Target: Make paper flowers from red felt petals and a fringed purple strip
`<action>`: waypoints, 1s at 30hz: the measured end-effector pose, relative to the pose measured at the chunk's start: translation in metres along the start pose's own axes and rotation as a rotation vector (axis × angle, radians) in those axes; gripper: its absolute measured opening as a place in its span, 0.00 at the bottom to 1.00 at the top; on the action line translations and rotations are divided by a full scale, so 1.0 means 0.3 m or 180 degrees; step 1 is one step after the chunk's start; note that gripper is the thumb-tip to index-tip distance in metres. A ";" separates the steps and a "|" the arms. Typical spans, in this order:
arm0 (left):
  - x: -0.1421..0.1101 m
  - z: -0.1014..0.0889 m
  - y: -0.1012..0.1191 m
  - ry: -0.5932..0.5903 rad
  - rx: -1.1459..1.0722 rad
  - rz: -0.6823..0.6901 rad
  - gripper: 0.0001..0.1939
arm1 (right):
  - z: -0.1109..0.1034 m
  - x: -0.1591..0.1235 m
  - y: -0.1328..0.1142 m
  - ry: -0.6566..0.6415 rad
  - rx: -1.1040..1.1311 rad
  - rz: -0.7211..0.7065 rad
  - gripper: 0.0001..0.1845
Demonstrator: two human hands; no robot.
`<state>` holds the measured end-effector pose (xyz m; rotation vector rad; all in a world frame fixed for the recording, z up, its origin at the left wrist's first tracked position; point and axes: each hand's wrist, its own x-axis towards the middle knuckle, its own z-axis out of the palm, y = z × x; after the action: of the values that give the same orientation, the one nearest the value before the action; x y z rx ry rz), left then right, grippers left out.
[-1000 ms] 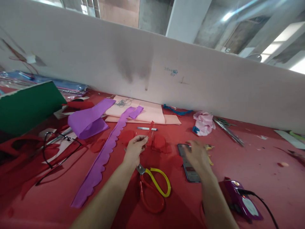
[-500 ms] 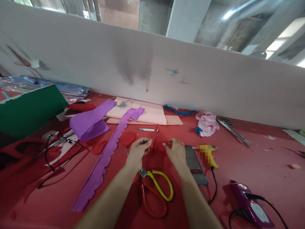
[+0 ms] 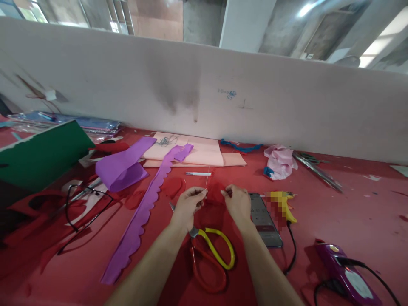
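Note:
Over the middle of the red table, my left hand (image 3: pixel 189 205) pinches a thin pale wire-like stem (image 3: pixel 207 180) that stands up from its fingertips. My right hand (image 3: pixel 237 204) is closed at the edge of a red petal-like piece (image 3: pixel 217 193), which blends with the tabletop. The two hands are a short distance apart. Below them lie scissors (image 3: pixel 230 265) with one yellow and one red handle, their blades partly hidden by my left hand. A white pen-like stick (image 3: pixel 198 174) rests just beyond my fingers. Another round red piece (image 3: pixel 172 187) lies left of my left hand.
Left are a scalloped purple strip (image 3: pixel 140 229), eyeglasses (image 3: pixel 75 229) and a green board (image 3: pixel 44 153). Peach sheets (image 3: pixel 197 148) lie by the white partition (image 3: pixel 127 80). Right are a phone (image 3: pixel 266 225), yellow glue gun (image 3: pixel 285 204), purple power strip (image 3: pixel 344 270) and crumpled pink material (image 3: pixel 280 161).
The thin stem now stands bare above my left fingertips, where twisted red material showed before. My right hand has shifted slightly right. The view has moved a little.

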<state>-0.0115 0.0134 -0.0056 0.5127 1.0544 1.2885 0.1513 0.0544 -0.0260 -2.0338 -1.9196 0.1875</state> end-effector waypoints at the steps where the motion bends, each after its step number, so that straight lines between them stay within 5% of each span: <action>1: 0.001 -0.001 -0.004 -0.0023 -0.0027 -0.0012 0.14 | -0.006 -0.003 -0.003 0.0023 0.0031 0.0009 0.10; 8: 0.012 -0.009 -0.008 -0.0039 -0.0083 -0.0089 0.14 | -0.032 -0.009 -0.002 0.0241 0.0518 -0.0022 0.14; 16: 0.006 -0.001 -0.003 -0.0006 -0.0238 -0.0208 0.17 | 0.023 0.017 0.048 0.0327 0.1506 0.0107 0.19; 22: 0.013 -0.009 0.002 -0.0020 -0.0323 -0.0283 0.17 | 0.026 0.009 0.032 0.0056 0.1399 -0.0032 0.09; 30: 0.024 -0.028 0.030 0.0106 -0.0364 -0.0202 0.16 | 0.035 0.015 0.023 0.0045 0.1299 0.0021 0.10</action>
<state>-0.0238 0.0205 -0.0046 0.3696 1.0103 1.2966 0.1548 0.0603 -0.0376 -1.7628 -1.6978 0.5188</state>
